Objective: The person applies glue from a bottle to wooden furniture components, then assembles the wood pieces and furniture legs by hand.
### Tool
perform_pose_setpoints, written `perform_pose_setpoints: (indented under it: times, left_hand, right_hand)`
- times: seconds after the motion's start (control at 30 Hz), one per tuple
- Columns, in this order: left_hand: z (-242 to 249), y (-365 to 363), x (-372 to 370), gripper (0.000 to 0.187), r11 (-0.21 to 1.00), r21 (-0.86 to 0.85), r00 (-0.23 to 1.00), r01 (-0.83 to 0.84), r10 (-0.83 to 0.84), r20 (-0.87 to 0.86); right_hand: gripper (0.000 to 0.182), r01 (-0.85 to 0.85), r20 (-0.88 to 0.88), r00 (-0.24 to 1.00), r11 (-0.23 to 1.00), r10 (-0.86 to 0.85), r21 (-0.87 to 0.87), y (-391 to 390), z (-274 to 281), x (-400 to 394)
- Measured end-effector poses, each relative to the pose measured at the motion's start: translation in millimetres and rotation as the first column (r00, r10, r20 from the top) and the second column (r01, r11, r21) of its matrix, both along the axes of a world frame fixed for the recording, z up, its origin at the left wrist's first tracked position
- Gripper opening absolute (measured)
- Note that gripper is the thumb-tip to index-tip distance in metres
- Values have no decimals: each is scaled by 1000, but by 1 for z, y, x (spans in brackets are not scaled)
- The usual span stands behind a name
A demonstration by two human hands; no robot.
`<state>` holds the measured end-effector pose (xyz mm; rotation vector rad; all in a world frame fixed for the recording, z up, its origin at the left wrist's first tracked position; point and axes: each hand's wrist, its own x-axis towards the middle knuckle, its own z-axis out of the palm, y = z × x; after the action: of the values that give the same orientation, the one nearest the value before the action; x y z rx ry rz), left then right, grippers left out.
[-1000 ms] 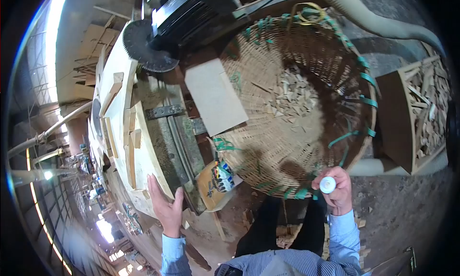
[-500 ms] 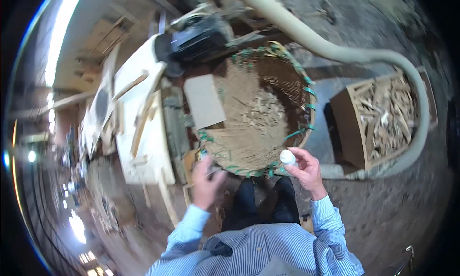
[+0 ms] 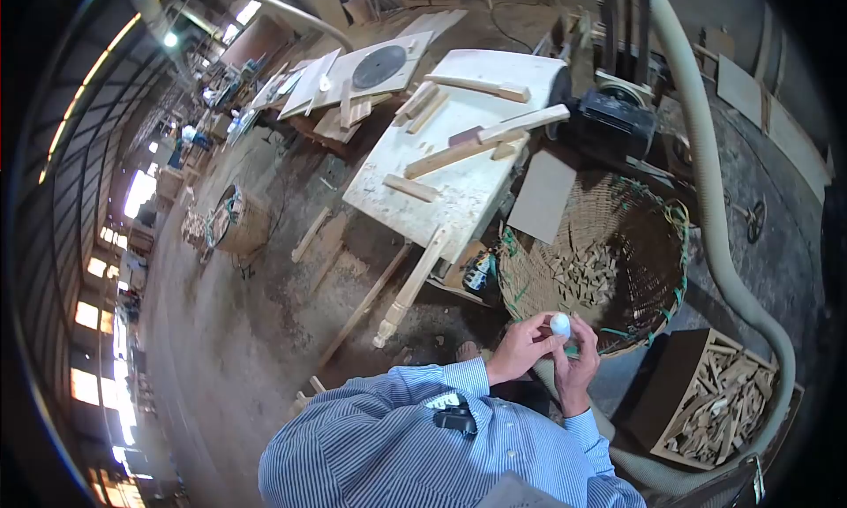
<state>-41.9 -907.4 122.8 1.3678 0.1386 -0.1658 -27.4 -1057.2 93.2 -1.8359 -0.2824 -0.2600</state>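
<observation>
A small white bottle point(image 3: 560, 324) is held between my two hands, above the near rim of a large woven basket point(image 3: 520, 283). My left hand point(image 3: 519, 349) has its fingertips on the bottle's left side. My right hand point(image 3: 578, 360) grips it from the right with thumb and fingers. Scraps of wood point(image 3: 587, 274) lie in the bottom of the basket. A flat board point(image 3: 543, 197) leans over the basket's left rim.
A pale worktable point(image 3: 375, 177) bearing wood pieces stands left of the basket. A crate of wood scraps point(image 3: 679, 384) and a thick hose point(image 3: 716, 235) are at the right. A dark motor point(image 3: 618, 115) sits behind the basket. Another basket point(image 3: 245, 226) stands farther left.
The view has swung left. My left hand, apart from the bottle before, has come over to it and now touches it beside my right hand.
</observation>
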Motion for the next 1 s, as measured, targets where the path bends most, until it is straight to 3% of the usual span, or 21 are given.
perform_pose_setpoints:
  times: [0.07, 0.1, 0.17, 0.27, 0.37, 0.5, 0.57, 0.63, 0.7, 0.77, 0.83, 0.9, 0.97, 1.0]
  left_hand:
    - [-1, 39, -5, 39, 991, 114, 998, 63, -62, -12]
    - [0, 56, -10, 35, 1000, 14, 1000, -12, 12, 24]
    - [-4, 100, -22, 35, 978, 171, 989, -119, 101, 107]
    - [6, 175, -48, 38, 875, 361, 934, -324, 235, 269]
    - [5, 246, -75, 40, 719, 480, 855, -502, 330, 401]
    - [-8, 316, -118, 38, 671, 482, 826, -564, 469, 313]
    - [-20, 339, -133, 37, 627, 504, 801, -593, 524, 290]
    - [-35, 357, -138, 31, 585, 554, 788, -592, 562, 250]
    - [-69, 374, -133, 29, 635, 503, 792, -586, 579, 193]
    - [-87, 383, -114, 29, 595, 549, 801, -587, 525, 287]
    - [-112, 386, -91, 31, 666, 481, 820, -570, 495, 287]
    - [-145, 388, -65, 33, 697, 522, 870, -492, 419, 261]
    - [-173, 389, -35, 35, 595, 647, 879, -476, 341, 333]
    - [-174, 389, -22, 37, 595, 692, 909, -409, 334, 250]
  right_hand:
    - [40, -67, 32, 997, 996, 69, -50, 28, 6, 1]
    - [42, -114, 50, 992, 989, 119, -94, 43, 10, 0]
    - [52, -187, 120, 969, 960, 215, -209, 74, 14, -1]
    - [62, -287, -237, 937, 952, 256, -106, 133, 16, -14]
    - [71, -297, -560, 772, 950, 301, 100, 189, -7, -28]
    - [76, -328, -694, 571, 897, 439, 297, 251, -47, -43]
    - [75, -319, -777, 512, 921, 367, 224, 279, -44, -47]
    - [75, -359, -753, 548, 915, 365, 182, 301, -49, -49]
    - [70, -339, -784, 510, 920, 353, 194, 323, -35, -46]
    - [62, -323, -776, 537, 931, 330, 173, 340, -28, -43]
    - [55, -306, -728, 600, 936, 332, 175, 347, -33, -39]
    - [55, -352, -707, 669, 936, 229, -30, 349, -34, -32]
    - [56, -359, -660, 720, 929, 213, -92, 347, -43, -30]
    - [57, -366, -669, 711, 926, 215, -92, 347, -43, -29]
